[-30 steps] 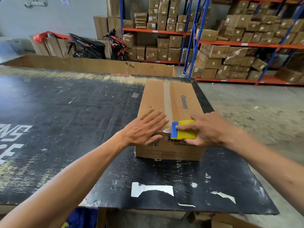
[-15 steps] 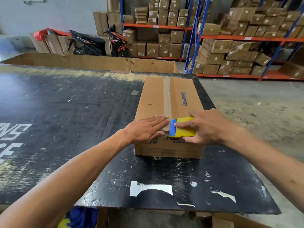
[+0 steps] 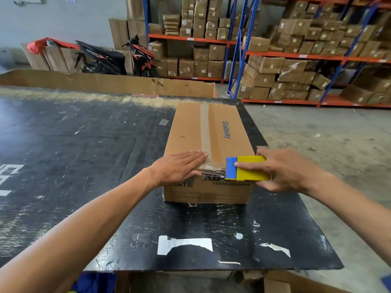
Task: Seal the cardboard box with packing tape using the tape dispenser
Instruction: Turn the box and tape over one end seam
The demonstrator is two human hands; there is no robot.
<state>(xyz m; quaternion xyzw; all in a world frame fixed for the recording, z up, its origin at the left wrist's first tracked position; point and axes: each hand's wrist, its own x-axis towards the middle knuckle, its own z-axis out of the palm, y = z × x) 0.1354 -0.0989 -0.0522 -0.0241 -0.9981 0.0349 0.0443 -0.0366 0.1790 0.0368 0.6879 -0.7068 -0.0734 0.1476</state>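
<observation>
A long cardboard box (image 3: 190, 132) lies on the black table (image 3: 84, 144), its top seam covered by a strip of clear tape (image 3: 204, 127) running lengthwise. My left hand (image 3: 179, 168) rests flat, palm down, on the box's near top edge, left of the seam. My right hand (image 3: 283, 170) grips a yellow and blue tape dispenser (image 3: 246, 168) at the near right edge of the box. A shiny, wrinkled stretch of tape (image 3: 212, 169) spans the near edge between my left hand and the dispenser's blue end.
Torn paper label scraps (image 3: 184, 245) stick to the table's near part. A low cardboard wall (image 3: 105, 83) stands along the far side. Blue and orange shelves (image 3: 296, 56) stacked with boxes and two parked motorbikes (image 3: 101, 60) stand beyond. Concrete floor (image 3: 328, 140) lies to the right.
My right hand has drawn the dispenser rightward along the box's near edge, leaving tape behind it. My left hand's spread fingers have closed together and lie flat on the edge.
</observation>
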